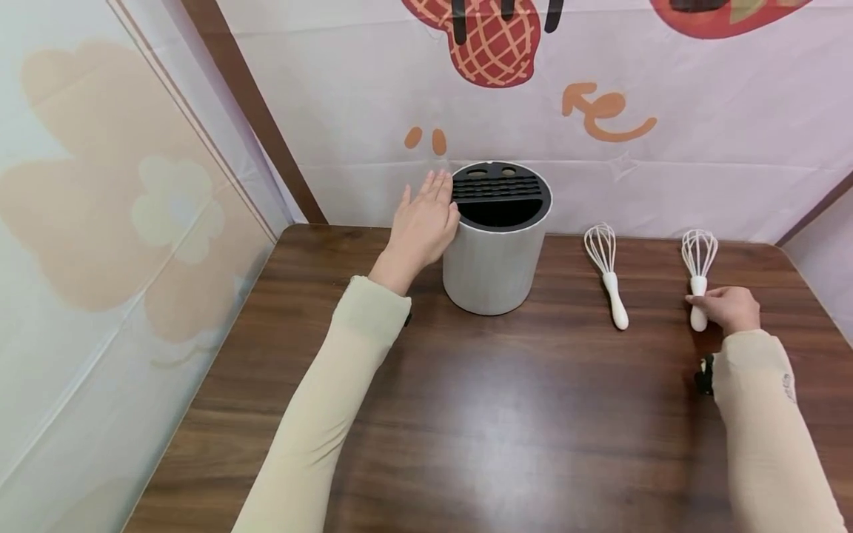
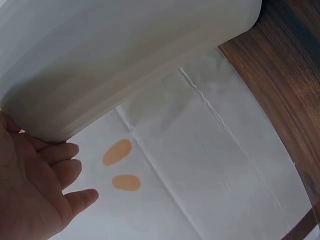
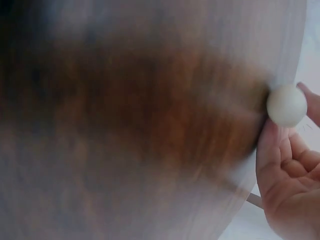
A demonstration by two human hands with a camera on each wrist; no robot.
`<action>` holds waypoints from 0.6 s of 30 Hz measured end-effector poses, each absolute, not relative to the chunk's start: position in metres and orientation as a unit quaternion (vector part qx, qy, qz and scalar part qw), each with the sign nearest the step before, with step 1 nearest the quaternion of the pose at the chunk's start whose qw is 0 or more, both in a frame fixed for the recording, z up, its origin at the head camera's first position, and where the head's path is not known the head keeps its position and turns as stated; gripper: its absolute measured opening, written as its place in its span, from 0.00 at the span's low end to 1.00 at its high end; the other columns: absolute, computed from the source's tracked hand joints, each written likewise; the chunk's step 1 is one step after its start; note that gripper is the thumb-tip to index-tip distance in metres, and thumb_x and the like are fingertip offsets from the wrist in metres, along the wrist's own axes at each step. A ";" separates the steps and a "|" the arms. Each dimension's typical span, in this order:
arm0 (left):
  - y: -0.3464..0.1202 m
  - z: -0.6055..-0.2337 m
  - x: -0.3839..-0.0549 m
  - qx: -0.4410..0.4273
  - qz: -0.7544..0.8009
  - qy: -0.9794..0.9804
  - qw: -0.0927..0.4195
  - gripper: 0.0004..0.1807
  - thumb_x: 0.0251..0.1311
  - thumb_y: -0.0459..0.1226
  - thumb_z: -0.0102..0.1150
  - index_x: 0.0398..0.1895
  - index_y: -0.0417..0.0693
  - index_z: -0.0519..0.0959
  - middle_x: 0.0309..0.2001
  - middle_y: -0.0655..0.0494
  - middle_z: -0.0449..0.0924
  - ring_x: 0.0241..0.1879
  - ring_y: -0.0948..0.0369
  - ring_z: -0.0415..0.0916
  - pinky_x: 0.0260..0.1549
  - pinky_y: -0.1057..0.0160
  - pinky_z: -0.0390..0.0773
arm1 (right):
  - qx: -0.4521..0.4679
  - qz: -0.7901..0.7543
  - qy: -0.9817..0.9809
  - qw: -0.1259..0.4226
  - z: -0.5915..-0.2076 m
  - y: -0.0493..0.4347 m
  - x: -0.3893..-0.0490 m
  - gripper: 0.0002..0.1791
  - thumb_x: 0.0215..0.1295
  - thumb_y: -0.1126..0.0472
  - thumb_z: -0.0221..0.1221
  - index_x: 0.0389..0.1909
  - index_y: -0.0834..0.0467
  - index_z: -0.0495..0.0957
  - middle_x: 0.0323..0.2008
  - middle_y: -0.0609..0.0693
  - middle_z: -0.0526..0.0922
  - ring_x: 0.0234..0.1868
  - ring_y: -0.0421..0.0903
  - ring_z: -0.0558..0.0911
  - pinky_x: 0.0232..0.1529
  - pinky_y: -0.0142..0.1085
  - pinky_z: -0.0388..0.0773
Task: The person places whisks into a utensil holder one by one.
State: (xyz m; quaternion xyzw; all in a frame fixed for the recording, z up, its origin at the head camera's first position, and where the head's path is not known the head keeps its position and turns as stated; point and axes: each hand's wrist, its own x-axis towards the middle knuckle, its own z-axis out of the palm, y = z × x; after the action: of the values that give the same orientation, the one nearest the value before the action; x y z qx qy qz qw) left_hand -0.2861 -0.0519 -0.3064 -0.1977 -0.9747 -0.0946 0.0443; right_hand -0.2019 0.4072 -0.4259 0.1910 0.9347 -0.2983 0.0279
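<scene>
A white round utensil holder [image 1: 489,274] with a black slotted lid [image 1: 496,192] stands at the back of the table. My left hand [image 1: 424,222] rests against its upper left side, fingers extended. In the left wrist view that hand [image 2: 37,182] touches the holder's wall [image 2: 135,55] near the rim. On the far right, my right hand [image 1: 729,307] pinches the handle of a white whisk [image 1: 698,285] between thumb and fingers. The right wrist view shows the handle's round end [image 3: 287,106] between the thumb and fingers of that hand [image 3: 292,180].
A second white whisk [image 1: 606,274] lies on the brown wooden table [image 1: 506,414], between the holder and the right hand. Behind the table hangs a printed pale cloth [image 1: 360,96]; another cloth wall [image 1: 120,222] borders the left side.
</scene>
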 end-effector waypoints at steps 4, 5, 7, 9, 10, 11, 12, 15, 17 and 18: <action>-0.051 -0.305 -0.286 -0.198 -0.091 -0.975 0.046 0.29 0.73 0.44 0.25 0.74 0.41 0.49 0.74 0.52 0.45 0.73 0.58 0.37 0.69 0.50 0.37 | 0.186 -0.333 0.922 0.065 -0.420 0.410 -0.201 0.23 0.62 0.52 0.59 0.31 0.73 0.82 0.19 0.44 0.78 0.32 0.52 0.77 0.31 0.37 0.71; -0.050 -0.305 -0.286 -0.200 -0.089 -0.975 0.048 0.29 0.73 0.44 0.25 0.74 0.41 0.49 0.74 0.51 0.45 0.73 0.57 0.38 0.69 0.50 0.38 | 0.185 -0.346 0.917 0.072 -0.419 0.411 -0.201 0.22 0.62 0.53 0.59 0.31 0.73 0.83 0.18 0.42 0.78 0.29 0.46 0.77 0.30 0.35 0.72; -0.051 -0.307 -0.284 -0.200 -0.085 -0.975 0.044 0.30 0.73 0.44 0.25 0.74 0.41 0.49 0.74 0.51 0.45 0.73 0.57 0.38 0.69 0.50 0.38 | 0.185 -0.382 0.901 0.089 -0.424 0.412 -0.198 0.20 0.62 0.56 0.59 0.33 0.73 0.83 0.19 0.40 0.77 0.25 0.38 0.76 0.28 0.32 0.75; -0.051 -0.309 -0.282 -0.202 -0.087 -0.975 0.044 0.30 0.73 0.44 0.25 0.74 0.41 0.49 0.74 0.51 0.46 0.73 0.57 0.38 0.69 0.49 0.38 | 0.184 -0.403 0.892 0.092 -0.427 0.413 -0.196 0.19 0.63 0.58 0.58 0.35 0.75 0.81 0.20 0.40 0.76 0.22 0.33 0.74 0.26 0.30 0.77; -0.051 -0.309 -0.282 -0.202 -0.086 -0.975 0.043 0.30 0.73 0.44 0.25 0.74 0.41 0.49 0.74 0.51 0.45 0.73 0.57 0.38 0.69 0.49 0.38 | 0.183 -0.414 0.887 0.091 -0.428 0.414 -0.196 0.20 0.63 0.59 0.57 0.37 0.77 0.80 0.21 0.39 0.76 0.22 0.32 0.74 0.26 0.30 0.78; -0.051 -0.309 -0.282 -0.202 -0.086 -0.975 0.042 0.30 0.73 0.44 0.25 0.74 0.41 0.49 0.74 0.51 0.45 0.73 0.57 0.37 0.69 0.50 0.37 | 0.181 -0.419 0.885 0.089 -0.429 0.415 -0.195 0.21 0.63 0.59 0.56 0.38 0.79 0.78 0.22 0.40 0.76 0.22 0.32 0.74 0.26 0.30 0.78; -0.050 -0.309 -0.282 -0.201 -0.087 -0.975 0.042 0.30 0.73 0.45 0.25 0.74 0.41 0.49 0.74 0.51 0.45 0.73 0.58 0.37 0.69 0.50 0.37 | 0.181 -0.425 0.883 0.088 -0.430 0.417 -0.195 0.23 0.64 0.59 0.56 0.40 0.80 0.77 0.23 0.40 0.76 0.23 0.31 0.74 0.26 0.29 0.79; -0.050 -0.308 -0.283 -0.202 -0.086 -0.975 0.044 0.30 0.73 0.45 0.24 0.74 0.41 0.48 0.74 0.51 0.44 0.73 0.57 0.38 0.69 0.50 0.37 | 0.177 -0.430 0.880 0.091 -0.429 0.419 -0.196 0.26 0.66 0.59 0.54 0.45 0.83 0.73 0.25 0.41 0.75 0.24 0.29 0.74 0.27 0.28 0.78; -0.050 -0.308 -0.284 -0.202 -0.084 -0.975 0.045 0.30 0.73 0.45 0.23 0.74 0.41 0.48 0.74 0.51 0.44 0.73 0.57 0.38 0.69 0.50 0.37 | 0.174 -0.437 0.877 0.098 -0.428 0.420 -0.197 0.26 0.67 0.59 0.53 0.47 0.85 0.70 0.26 0.41 0.75 0.24 0.28 0.73 0.28 0.28 0.78; -0.050 -0.307 -0.284 -0.202 -0.083 -0.975 0.046 0.30 0.73 0.45 0.24 0.74 0.41 0.48 0.74 0.51 0.44 0.73 0.57 0.38 0.69 0.50 0.37 | 0.173 -0.442 0.874 0.103 -0.427 0.419 -0.198 0.27 0.67 0.60 0.53 0.48 0.85 0.69 0.26 0.41 0.75 0.25 0.28 0.73 0.28 0.28 0.78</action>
State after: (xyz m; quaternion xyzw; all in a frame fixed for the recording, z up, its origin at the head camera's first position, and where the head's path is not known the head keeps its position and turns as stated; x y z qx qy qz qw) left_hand -0.2838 -0.0504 -0.3073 -0.2016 -0.9748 -0.0835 0.0458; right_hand -0.1978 0.4194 -0.4267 0.1732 0.8743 -0.4416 0.1030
